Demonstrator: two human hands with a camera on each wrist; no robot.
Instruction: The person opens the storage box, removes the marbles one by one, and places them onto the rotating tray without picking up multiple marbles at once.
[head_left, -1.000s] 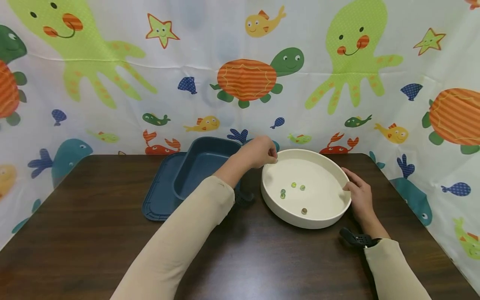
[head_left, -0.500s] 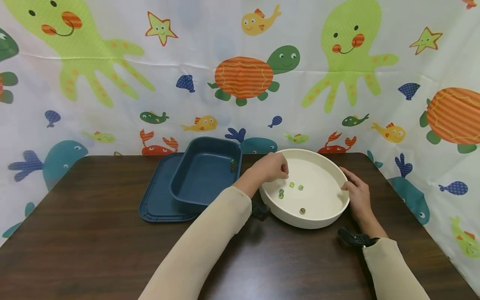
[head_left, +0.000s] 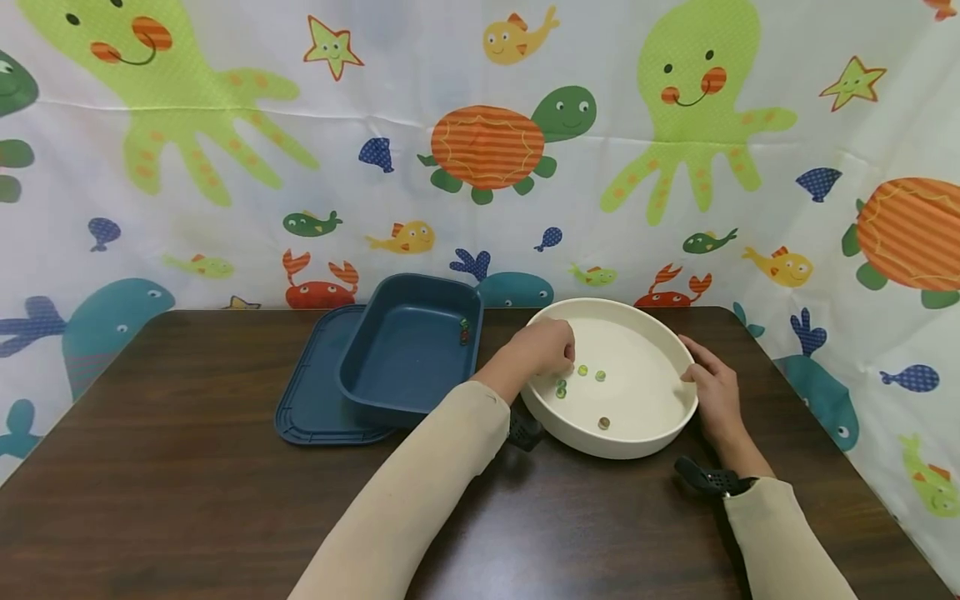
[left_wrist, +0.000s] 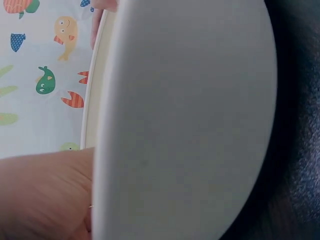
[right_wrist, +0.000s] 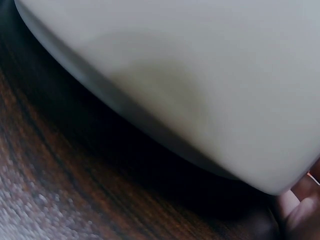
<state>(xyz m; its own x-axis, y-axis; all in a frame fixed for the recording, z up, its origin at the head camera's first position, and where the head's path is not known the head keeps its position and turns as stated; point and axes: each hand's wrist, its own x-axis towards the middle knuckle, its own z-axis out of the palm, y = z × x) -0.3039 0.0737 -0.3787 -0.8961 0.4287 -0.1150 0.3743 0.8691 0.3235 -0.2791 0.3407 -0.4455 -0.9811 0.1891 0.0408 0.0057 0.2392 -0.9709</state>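
In the head view a round cream bowl (head_left: 645, 358) stands on the table. My right hand (head_left: 716, 396) grips its right rim, thumb inside and fingers along the outer wall. Reaching over the left rim, my left hand (head_left: 542, 354) has its fingers bent down toward the bowl's floor. Its fingertips are hidden, so I cannot tell whether they pinch anything. Close beside those fingers lies a greenish glass marble (head_left: 582, 370), with several others scattered nearby and a brown marble (head_left: 603, 423) toward the front. The bowl's outer wall (left_wrist: 185, 120) fills most of the left wrist view.
A blue rectangular bin (head_left: 405, 354) stands left of the bowl, with a few green and red marbles (head_left: 464, 333) by its right wall. It overlaps a flat blue lid (head_left: 307, 408). A sea-animal curtain (head_left: 337, 183) hangs behind the dark wooden table (head_left: 187, 500).
My left hand has moved right and down from above the bowl's left rim into the bowl, uncovering the marbles in the blue bin. My right hand keeps its grip on the rim.
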